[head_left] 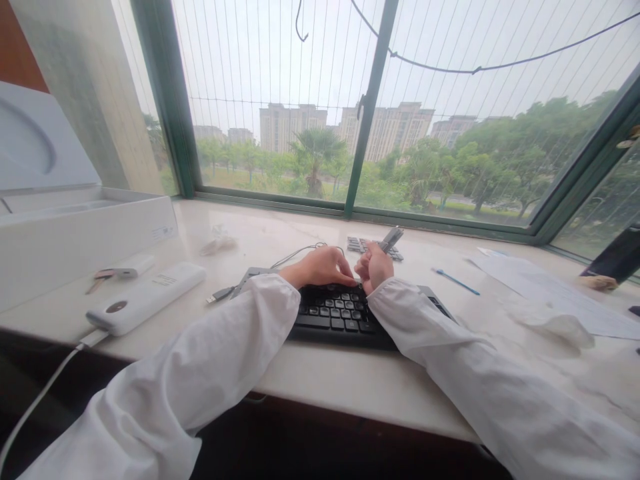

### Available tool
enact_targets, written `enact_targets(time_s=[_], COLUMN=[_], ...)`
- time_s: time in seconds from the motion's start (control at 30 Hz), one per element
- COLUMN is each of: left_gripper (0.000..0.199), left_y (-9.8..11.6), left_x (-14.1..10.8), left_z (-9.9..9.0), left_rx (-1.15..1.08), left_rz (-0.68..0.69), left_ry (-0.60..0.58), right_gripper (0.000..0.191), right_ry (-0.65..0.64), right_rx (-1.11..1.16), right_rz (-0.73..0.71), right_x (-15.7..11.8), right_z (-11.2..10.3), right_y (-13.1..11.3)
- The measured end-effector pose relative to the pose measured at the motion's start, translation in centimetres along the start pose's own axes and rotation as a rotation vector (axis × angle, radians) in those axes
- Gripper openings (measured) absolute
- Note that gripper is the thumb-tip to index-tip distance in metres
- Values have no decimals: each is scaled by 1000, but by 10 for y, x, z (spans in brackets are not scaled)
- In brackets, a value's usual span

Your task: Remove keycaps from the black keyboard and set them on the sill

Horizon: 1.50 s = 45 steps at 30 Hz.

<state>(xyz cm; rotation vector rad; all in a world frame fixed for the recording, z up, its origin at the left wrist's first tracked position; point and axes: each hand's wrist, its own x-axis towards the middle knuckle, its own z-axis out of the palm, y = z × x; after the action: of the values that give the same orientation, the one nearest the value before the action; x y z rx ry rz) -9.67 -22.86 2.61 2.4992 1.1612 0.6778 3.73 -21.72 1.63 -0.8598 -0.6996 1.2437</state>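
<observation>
A black keyboard (333, 323) lies in front of me on the pale sill. Several of its key positions look bare, with light spots showing; others still carry black caps. My left hand (323, 267) rests over the upper keys, thumb and fingers pinched at the keyboard; what sits between the fingertips is too small to name. Wrapped round a slim grey tool (391, 238) is my right hand (375, 268), its lower fingers close to my left fingertips over the keys. The tool points up and away; its kind is unclear. Behind the hands, small keycaps (356, 244) lie in rows.
At left are a white power bank (145, 298) with a plugged cable, a key (99, 280) and a white box (90, 247). A USB plug (221, 294) lies beside the keyboard. Rightward are a blue pen (456, 282), papers (555, 287) and crumpled tissue (560, 323). Windows stand behind.
</observation>
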Motion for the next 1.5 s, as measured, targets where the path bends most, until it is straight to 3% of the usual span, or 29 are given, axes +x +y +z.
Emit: enact_targets(time_s=[1.5], left_gripper=[35], left_y=[0], left_x=[0], left_z=[0], left_rx=[4], left_rz=[41], left_ry=[18], right_gripper=[37], right_ry=[-176], right_rx=[-205], right_rz=[65], right_x=[8], right_z=[-8], right_y=[-7])
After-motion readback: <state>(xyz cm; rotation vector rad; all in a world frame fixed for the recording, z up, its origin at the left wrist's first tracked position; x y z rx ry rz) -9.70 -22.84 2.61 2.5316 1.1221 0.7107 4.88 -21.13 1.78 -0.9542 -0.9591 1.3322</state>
